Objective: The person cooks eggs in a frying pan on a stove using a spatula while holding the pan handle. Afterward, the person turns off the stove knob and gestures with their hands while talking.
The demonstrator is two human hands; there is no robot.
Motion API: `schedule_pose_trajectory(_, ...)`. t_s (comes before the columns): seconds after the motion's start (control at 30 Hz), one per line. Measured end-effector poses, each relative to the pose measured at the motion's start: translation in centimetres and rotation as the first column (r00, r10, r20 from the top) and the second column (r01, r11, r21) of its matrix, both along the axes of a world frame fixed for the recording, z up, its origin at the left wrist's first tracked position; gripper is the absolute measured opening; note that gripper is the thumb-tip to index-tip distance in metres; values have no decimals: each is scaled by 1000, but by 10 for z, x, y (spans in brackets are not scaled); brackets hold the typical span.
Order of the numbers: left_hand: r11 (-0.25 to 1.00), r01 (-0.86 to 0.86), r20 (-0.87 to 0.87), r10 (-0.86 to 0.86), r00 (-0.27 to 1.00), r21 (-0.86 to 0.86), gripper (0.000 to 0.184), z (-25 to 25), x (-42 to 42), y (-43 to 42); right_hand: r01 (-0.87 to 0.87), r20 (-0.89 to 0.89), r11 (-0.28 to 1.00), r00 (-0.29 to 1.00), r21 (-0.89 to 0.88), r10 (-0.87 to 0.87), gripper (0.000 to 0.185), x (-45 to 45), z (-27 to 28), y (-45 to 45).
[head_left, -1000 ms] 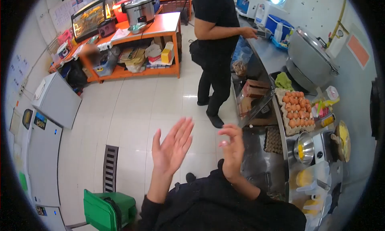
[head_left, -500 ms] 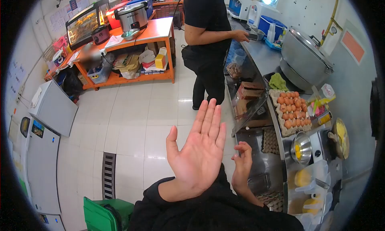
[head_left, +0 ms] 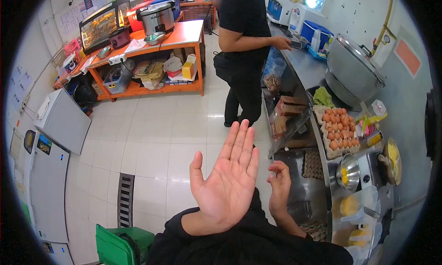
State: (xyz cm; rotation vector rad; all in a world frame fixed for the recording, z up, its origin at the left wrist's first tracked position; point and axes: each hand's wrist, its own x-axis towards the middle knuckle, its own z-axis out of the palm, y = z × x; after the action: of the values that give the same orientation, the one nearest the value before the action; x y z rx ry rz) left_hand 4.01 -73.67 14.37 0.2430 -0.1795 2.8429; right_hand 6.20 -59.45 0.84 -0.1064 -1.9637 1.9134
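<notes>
My left hand (head_left: 225, 187) is raised in front of me, palm toward the camera, fingers stretched upward and thumb held out to the side; nothing lies in it. To its right, my right hand (head_left: 279, 189) hovers with loosely curled fingers and a gap at the thumb, and no object shows in it. Nearest to that hand is the steel counter (head_left: 328, 184). On the counter are a tray of brown eggs (head_left: 338, 129), a steel bowl (head_left: 348, 172) with yolks in it and clear jugs (head_left: 361, 203) holding yellow liquid.
A person in black (head_left: 244, 48) stands ahead by the counter, holding a dark device. A large pot (head_left: 352, 72) sits beyond the eggs. An orange table (head_left: 188, 32) carries a rice cooker (head_left: 157, 19). A green bin (head_left: 113, 246) and white freezer (head_left: 48, 187) are at left.
The view has shifted slightly, so the room sits a little farther right. My left hand appears slightly lower, still spread. My right hand keeps nearly the same loose curl.
</notes>
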Motion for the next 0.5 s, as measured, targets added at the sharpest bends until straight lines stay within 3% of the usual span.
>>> schedule_pose_trajectory(0.27, 999, -28, 42, 27, 999, 16, 64, -2, 0, -21, -88, 30, 995, 996, -36, 89, 35, -2, -6, -12)
schedule_pose_trajectory(0.37, 994, -20, 69, 28, 997, -106, 61, -10, -12, -31, -145, -43, 943, 989, -298, 139, 42, -10, 22, -4)
schedule_pose_trajectory(0.4, 989, -22, 101, 37, 994, -146, 61, -17, -18, -44, -49, -101, 933, 995, -357, 14, 47, -11, 31, 12)
schedule_pose_trajectory(0.47, 927, -258, 107, 296, 949, -273, 55, -36, -30, -74, 104, -191, 871, 957, -481, -219, 57, -16, 52, 52)
schedule_pose_trajectory(0.5, 841, -455, 156, 511, 845, -293, 50, -51, -32, -99, 300, -356, 865, 819, -403, -450, 61, -13, 60, 73)
